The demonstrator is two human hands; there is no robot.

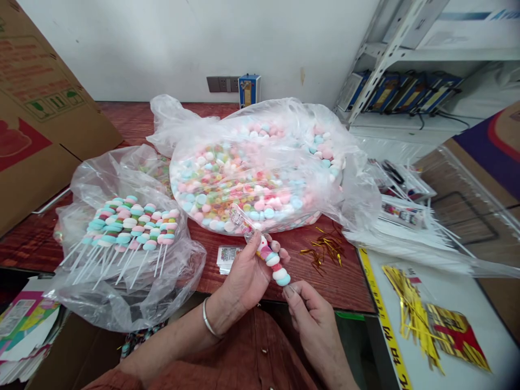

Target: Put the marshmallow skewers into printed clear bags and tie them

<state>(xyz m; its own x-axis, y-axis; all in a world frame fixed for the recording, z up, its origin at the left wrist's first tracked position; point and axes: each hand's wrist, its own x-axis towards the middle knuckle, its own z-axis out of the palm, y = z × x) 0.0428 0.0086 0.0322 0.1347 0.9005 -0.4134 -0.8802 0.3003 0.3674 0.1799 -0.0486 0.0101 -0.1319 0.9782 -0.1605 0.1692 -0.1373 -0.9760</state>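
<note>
wall: we see plain white plaster (pixel 182 38), with a grey socket strip (pixel 222 84) low on it
desk: red-brown wood grain (pixel 122 122)
shelving: white metal rack (pixel 390 49) at upper right
cardboard: large box (pixel 36 108) leaning at left

Big bag of loose candies (pixel 244 179), gold twist ties (pixel 410 314), cardboard box (pixel 36 108), metal shelf (pixel 406 59).

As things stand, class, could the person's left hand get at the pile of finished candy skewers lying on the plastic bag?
Probably yes. The candy skewers lie uncovered on the open plastic bag, with nothing between them and the left hand. But that hand is holding a marshmallow skewer, which it would need to release first.
</note>
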